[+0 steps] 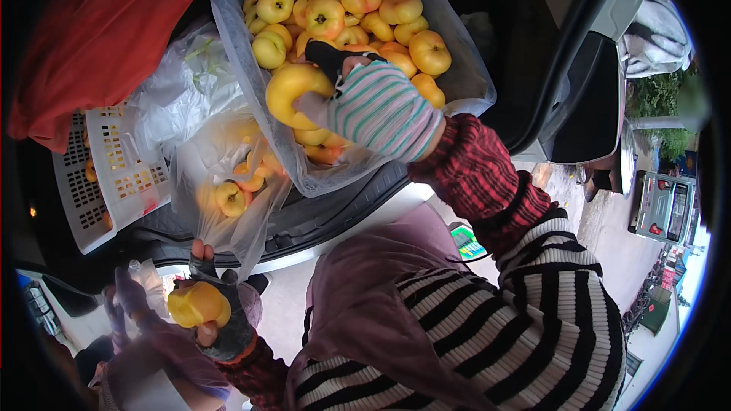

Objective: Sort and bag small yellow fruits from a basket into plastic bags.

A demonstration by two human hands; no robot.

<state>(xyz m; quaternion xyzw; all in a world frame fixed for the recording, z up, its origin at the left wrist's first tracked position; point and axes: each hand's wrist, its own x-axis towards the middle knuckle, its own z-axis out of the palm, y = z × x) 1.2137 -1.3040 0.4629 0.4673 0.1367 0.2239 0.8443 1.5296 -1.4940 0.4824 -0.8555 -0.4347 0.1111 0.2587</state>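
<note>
My right hand (pixel 384 110), in a white and green striped fingerless glove with black on its fingers, grips a yellow flat peach (pixel 288 93) above a lined plastic crate (pixel 468 53). Many yellow and orange flat peaches (pixel 324 18) fill that crate. Lower left, my left hand (pixel 228 323) wears a dark fingerless glove and holds another yellow flat peach (pixel 199 306) against its palm. Between my hands hangs a clear plastic bag (pixel 259 221) with several peaches inside. It hangs just above my left fingertips; whether they touch it I cannot tell.
A white perforated basket (pixel 126 156) and crumpled clear bags (pixel 183 68) stand left of the crate in a vehicle's cargo space, under a red cloth (pixel 106 38). Another person's lilac-gloved hand (pixel 131 293) is at the lower left. A parked vehicle (pixel 665 207) stands far right.
</note>
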